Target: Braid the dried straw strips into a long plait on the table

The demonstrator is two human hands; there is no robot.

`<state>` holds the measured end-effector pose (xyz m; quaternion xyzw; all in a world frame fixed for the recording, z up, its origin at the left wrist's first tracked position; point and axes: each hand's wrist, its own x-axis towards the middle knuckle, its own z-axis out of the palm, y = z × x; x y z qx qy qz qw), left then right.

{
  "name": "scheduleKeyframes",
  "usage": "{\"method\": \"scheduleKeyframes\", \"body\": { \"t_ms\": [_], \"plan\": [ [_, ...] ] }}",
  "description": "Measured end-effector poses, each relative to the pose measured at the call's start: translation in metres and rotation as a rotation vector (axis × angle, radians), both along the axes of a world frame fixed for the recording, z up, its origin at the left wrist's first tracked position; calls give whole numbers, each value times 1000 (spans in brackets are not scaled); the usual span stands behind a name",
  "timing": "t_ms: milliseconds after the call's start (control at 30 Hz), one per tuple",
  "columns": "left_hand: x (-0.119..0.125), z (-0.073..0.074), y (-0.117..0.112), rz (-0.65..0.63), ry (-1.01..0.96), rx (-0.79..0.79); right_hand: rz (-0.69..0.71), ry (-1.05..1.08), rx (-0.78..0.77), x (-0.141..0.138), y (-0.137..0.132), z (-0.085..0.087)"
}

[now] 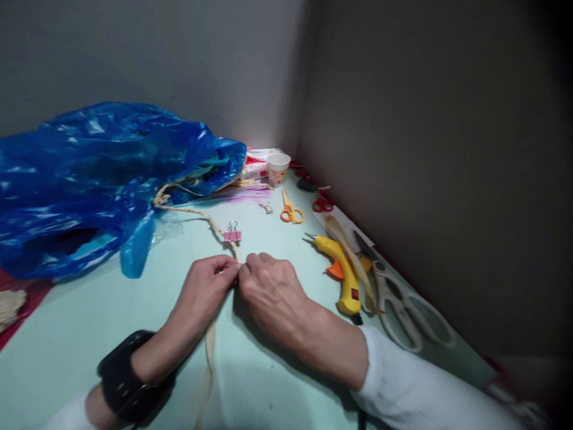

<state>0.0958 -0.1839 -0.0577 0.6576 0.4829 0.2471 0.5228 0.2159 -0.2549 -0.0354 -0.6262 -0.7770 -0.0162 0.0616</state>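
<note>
L hand (210, 283), R hand (269, 283) pinch cord (235, 249) | rt gap to glue gun (344, 269)

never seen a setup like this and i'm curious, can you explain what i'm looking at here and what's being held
There is no machine here: it is a person working with bare hands. The only picture comes from a camera worn on the head, looking forward and down.

The left hand and right hand meet at a thin, pale cord, closed around it; the fingertips are partly hidden. A pink binder clip sits on the cord just beyond them.

On the pale green tabletop, a blue plastic bag lies at the picture's left. Farther back stand a paper cup and, nearer, small scissors. To the right are a yellow glue gun and large scissors.
</note>
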Motion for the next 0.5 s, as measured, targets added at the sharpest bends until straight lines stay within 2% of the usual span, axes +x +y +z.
{"method": "scheduleKeyframes", "body": {
  "t_ms": [167, 300, 433, 500],
  "plan": [
    [0, -7, 7, -9, 71, 7, 20, 65, 59, 6, -1, -5],
    [3, -4, 6, -5, 117, 69, -10, 149, 114, 11, -3, -12],
    [2, -2, 5, -21, 81, 53, -20, 145, 136, 7, -3, -19],
    [2, -2, 4, -37, 43, 13, -28, 123, 104, 6, -2, -14]
  ]
}}
